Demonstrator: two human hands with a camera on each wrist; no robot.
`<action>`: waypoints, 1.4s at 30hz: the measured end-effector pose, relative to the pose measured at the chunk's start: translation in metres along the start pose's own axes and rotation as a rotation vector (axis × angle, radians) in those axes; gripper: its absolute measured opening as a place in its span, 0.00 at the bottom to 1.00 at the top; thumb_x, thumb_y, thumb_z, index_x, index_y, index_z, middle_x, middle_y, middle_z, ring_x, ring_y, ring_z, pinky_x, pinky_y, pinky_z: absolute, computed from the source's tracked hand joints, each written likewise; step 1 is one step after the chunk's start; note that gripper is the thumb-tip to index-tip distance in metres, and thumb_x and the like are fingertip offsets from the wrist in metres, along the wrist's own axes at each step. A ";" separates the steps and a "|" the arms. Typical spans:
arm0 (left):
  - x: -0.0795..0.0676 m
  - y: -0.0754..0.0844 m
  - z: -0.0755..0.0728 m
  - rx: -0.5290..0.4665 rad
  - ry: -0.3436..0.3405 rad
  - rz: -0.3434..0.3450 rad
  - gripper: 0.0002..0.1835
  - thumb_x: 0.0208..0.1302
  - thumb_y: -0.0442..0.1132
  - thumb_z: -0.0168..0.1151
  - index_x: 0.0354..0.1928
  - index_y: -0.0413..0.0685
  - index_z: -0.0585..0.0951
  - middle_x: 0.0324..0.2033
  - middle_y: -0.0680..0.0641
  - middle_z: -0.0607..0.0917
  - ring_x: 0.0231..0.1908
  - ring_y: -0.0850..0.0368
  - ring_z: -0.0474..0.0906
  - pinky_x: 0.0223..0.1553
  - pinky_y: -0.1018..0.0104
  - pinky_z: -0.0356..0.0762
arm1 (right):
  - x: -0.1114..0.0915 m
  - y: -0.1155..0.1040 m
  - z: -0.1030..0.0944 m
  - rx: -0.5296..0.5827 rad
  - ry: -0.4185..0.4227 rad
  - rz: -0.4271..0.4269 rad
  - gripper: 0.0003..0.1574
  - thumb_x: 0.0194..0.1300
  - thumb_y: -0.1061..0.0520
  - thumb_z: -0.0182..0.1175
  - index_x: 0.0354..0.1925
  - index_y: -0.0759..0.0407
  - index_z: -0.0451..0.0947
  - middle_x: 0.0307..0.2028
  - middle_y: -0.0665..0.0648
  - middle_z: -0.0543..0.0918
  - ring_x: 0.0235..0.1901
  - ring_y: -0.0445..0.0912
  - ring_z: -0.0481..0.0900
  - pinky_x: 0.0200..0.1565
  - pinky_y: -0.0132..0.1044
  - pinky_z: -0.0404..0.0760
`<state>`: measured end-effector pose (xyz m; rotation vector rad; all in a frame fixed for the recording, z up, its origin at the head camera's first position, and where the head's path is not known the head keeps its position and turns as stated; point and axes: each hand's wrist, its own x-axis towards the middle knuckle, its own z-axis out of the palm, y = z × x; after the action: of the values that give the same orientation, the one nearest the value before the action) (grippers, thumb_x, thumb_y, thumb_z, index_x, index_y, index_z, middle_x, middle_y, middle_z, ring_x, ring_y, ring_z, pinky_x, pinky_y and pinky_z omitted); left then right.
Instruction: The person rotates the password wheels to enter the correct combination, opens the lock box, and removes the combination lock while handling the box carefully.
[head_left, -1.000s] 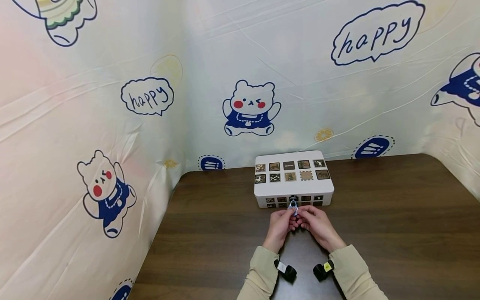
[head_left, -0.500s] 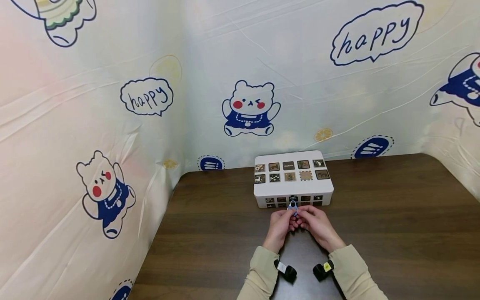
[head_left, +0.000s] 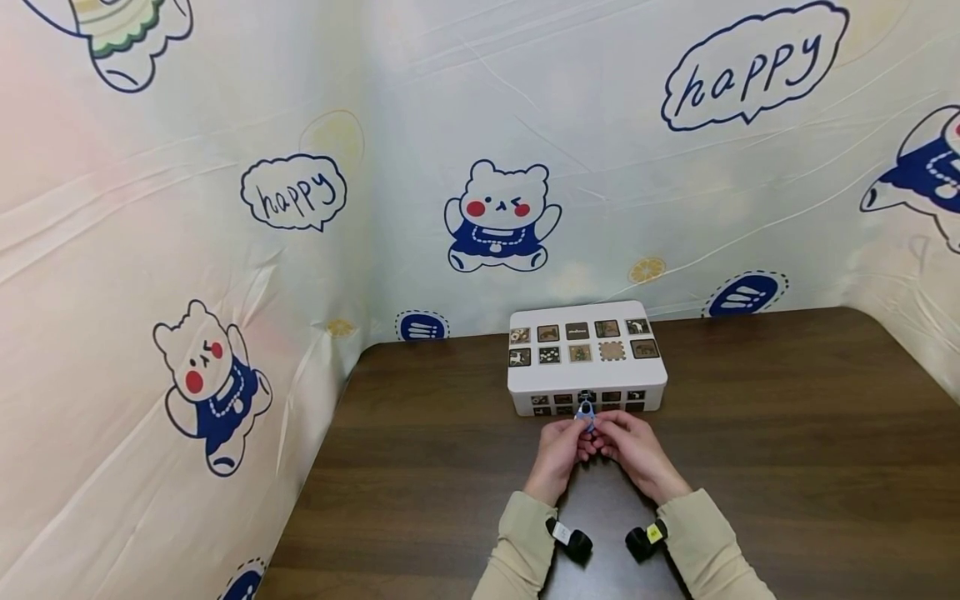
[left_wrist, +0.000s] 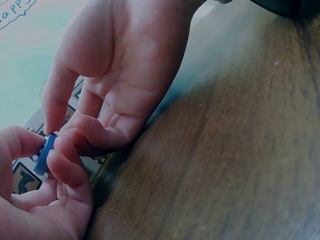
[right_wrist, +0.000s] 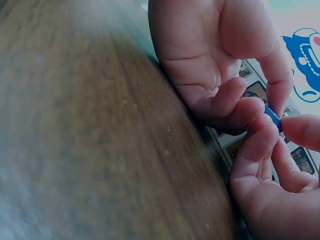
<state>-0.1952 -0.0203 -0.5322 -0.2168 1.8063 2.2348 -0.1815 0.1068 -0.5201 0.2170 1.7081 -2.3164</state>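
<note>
A small blue padlock [head_left: 586, 412] with a metal shackle is at the latch on the front of a white box [head_left: 587, 373]. My left hand [head_left: 557, 457] pinches it from the left, thumb on top, and my right hand [head_left: 639, 454] pinches it from the right. In the left wrist view, the blue body of the padlock [left_wrist: 45, 154] shows edge-on between the fingertips of both hands. The right wrist view has the padlock [right_wrist: 273, 118] partly hidden behind the fingers. The lower fingers of both hands are curled beneath it.
The lid of the box is down, with dark square pictures printed on it. It stands near the back edge of a brown wooden table [head_left: 420, 467]. Behind hangs a pale curtain [head_left: 420, 100] with bear drawings. Black wrist cameras sit on both sleeves.
</note>
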 end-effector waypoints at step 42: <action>0.003 0.000 0.002 0.021 0.040 -0.023 0.09 0.54 0.39 0.55 0.26 0.39 0.78 0.14 0.51 0.76 0.13 0.64 0.70 0.14 0.75 0.68 | 0.002 0.000 -0.002 -0.004 -0.002 0.000 0.11 0.64 0.61 0.49 0.43 0.65 0.68 0.28 0.50 0.76 0.26 0.39 0.75 0.29 0.28 0.75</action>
<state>-0.1982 -0.0180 -0.5324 -0.2783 1.8374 2.2095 -0.1840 0.1083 -0.5210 0.2147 1.7111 -2.3125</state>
